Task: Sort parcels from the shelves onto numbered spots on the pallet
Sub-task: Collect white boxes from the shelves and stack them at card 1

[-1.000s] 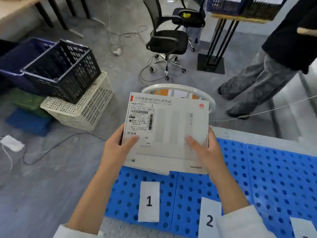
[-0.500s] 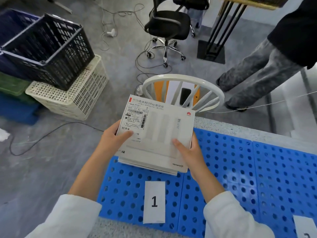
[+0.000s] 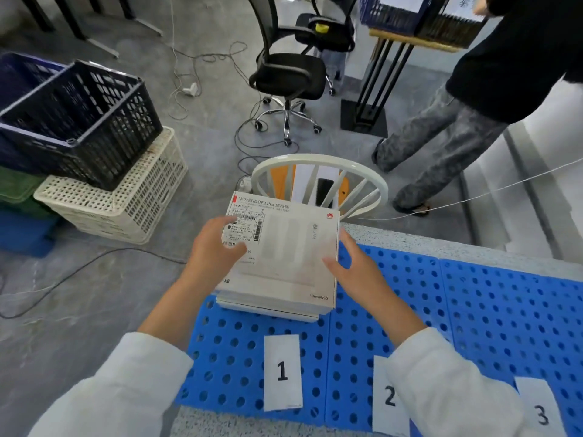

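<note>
Router box [image 3: 284, 257], head view: lies flat on the blue perforated pallet [image 3: 504, 310], just beyond the paper label marked 1 [image 3: 281, 372]. Left hand [image 3: 214, 247] rests on its top, fingers loose, blurred. Right hand [image 3: 356, 272] is spread at its right edge, thumb touching the top.

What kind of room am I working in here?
Probably an office or lab corner set up as a mock sorting station: a blue pallet with paper number cards, stacked plastic crates, and an office chair among loose cables.
</note>
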